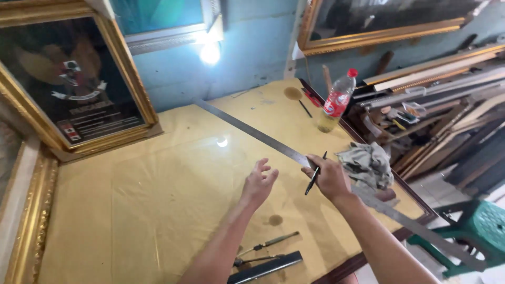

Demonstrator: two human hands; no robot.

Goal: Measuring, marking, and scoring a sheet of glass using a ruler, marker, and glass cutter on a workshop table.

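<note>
My right hand grips a long steel ruler near its middle and also pinches a black pen between the fingers. The ruler runs diagonally from the far middle of the yellow-covered table out past its right edge. My left hand hovers open just left of the ruler, fingers spread, holding nothing.
A plastic bottle with a red cap and label stands at the table's far right. A crumpled grey rag lies by the right edge. Hand tools lie near the front edge. Gold-framed pictures lean at left. Frame mouldings and a green stool sit at right.
</note>
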